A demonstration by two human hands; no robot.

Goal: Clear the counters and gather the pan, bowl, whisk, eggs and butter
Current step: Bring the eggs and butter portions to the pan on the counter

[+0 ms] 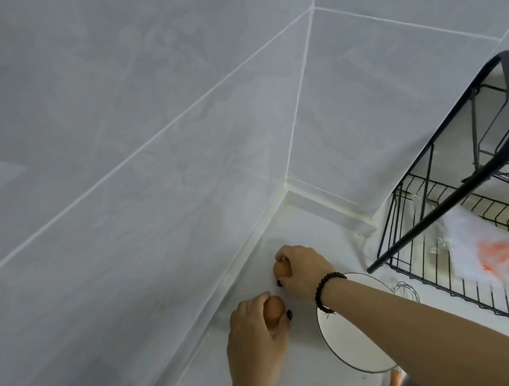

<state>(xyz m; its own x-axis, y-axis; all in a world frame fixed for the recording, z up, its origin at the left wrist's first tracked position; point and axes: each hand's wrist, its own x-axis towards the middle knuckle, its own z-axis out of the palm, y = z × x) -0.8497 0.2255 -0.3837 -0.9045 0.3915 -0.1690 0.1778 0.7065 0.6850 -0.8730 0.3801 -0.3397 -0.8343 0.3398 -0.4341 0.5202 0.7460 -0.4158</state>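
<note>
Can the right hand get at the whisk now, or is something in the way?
Probably not at once. The right hand grips an egg, so it is not free. The whisk lies close behind the right forearm, beside the bowl, with nothing covering it.

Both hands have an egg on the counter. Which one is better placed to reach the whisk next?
Right, probably. The right hand holds its egg nearer the bowl, and its forearm already crosses that bowl, beside the whisk. The left hand sits by the wall, across the bowl from it.

Grey tiled corner walls (137,111)
</note>
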